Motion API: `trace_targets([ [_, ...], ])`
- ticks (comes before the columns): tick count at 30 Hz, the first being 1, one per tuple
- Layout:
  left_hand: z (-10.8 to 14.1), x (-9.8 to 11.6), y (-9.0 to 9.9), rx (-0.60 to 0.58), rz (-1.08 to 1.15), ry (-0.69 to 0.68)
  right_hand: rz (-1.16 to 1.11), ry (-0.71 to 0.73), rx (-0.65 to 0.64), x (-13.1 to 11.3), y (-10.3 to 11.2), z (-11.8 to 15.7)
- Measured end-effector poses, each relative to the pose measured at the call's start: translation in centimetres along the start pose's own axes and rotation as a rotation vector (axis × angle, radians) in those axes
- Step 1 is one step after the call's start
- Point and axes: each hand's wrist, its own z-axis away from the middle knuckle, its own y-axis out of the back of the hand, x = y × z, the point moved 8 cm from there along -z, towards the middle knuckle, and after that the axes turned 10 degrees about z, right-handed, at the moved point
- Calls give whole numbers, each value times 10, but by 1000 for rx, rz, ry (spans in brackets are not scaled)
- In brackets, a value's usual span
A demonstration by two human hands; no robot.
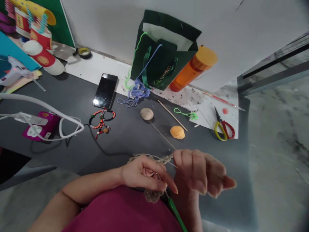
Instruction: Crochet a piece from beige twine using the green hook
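Note:
My left hand [147, 172] is closed in a pinch on a beige crochet piece [154, 195], whose lacy edge shows below the fingers and again behind the hand. Beneath its fingertips, the metal shaft of a crochet hook with a green handle [176, 212] meets the work. My right hand [202, 170] is raised just to the right, fingers curled, with the beige yarn [161, 132] running into it. That strand leads back to a beige yarn ball [146, 113] on the table. The fingers partly hide how the yarn is wound.
On the grey table [125, 132] lie an orange-yellow ball [177, 132], a thin stick [172, 115], scissors [223, 127], a phone [105, 90] and a beaded bracelet [101, 120]. Behind stand a green paper bag [156, 61] and an orange bottle [193, 69]. White cable [48, 104] loops at left.

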Motion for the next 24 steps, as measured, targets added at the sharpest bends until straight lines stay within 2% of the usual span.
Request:
trace_targets([
  [1, 0, 0, -1, -15, -4, 7, -112, 42, 25, -2, 3, 2],
  [3, 1, -1, -6, -64, -30, 27, 1, -38, 253, 9, 20, 8],
  [5, 1, -3, -9, -93, -47, 50, 310, -164, 490, 19, 40, 19],
  [6, 1, -4, -7, -72, -36, 52, 478, -200, 537, 20, 46, 23],
  [9, 2, -1, 11, 160, 88, -9, 999, -241, 410, 22, 50, 24],
  [12, 6, 5, 32, 422, 229, -117, 1205, -246, 261, 22, 51, 24],
  [15, 8, 9, 45, 570, 333, -187, 1041, -230, 10, 21, 30, 24],
  [17, 9, 10, 51, 648, 373, -206, 730, -281, -199, 24, 1, 27],
  [18, 9, 10, 54, 683, 379, -215, 557, -311, -222, 23, -11, 29],
  [20, 11, 11, 58, 738, 355, -236, 339, -335, -85, 21, -21, 31],
  [22, 13, 12, 60, 771, 295, -265, 295, -343, 101, 24, -22, 34],
  [24, 14, 14, 61, 777, 229, -286, 229, -375, 205, 34, -23, 40],
])
